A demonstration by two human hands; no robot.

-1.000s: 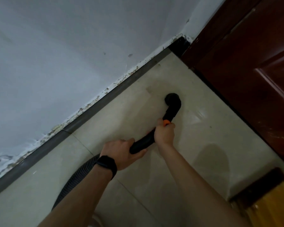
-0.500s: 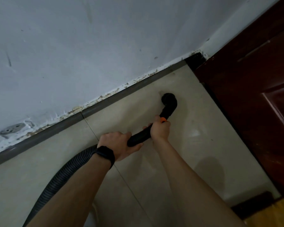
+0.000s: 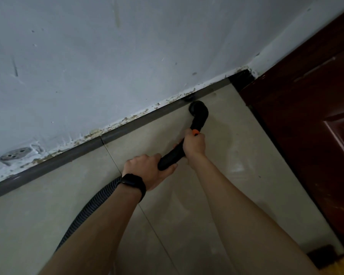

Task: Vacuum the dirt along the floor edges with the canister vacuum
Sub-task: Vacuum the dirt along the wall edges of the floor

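Left hand (image 3: 147,169) and right hand (image 3: 194,144) both clamp the vacuum wand (image 3: 171,157), nozzle (image 3: 197,109) at the skirting (image 3: 68,158) near the door (image 3: 306,116) corner; the leftward edge likely isn't vacuumed yet.

We take the baseboard (image 3: 127,133) as our landmark. Above it rises the wall (image 3: 127,56), and a socket (image 3: 15,155) sits in the wall just above the baseboard's left stretch. Below it spreads the floor (image 3: 187,225). The nozzle (image 3: 199,110) sits on the floor just beside the baseboard, toward its right end; we cannot tell whether the two touch. From the nozzle the wand (image 3: 171,157) runs away from the baseboard, down and leftward. The right hand (image 3: 194,144) grips the wand nearer the baseboard and the left hand (image 3: 147,169) grips it farther off. The hose (image 3: 83,213) trails from the left hand even farther away. The door (image 3: 306,135) stands at the baseboard's right end, along the floor's right side.
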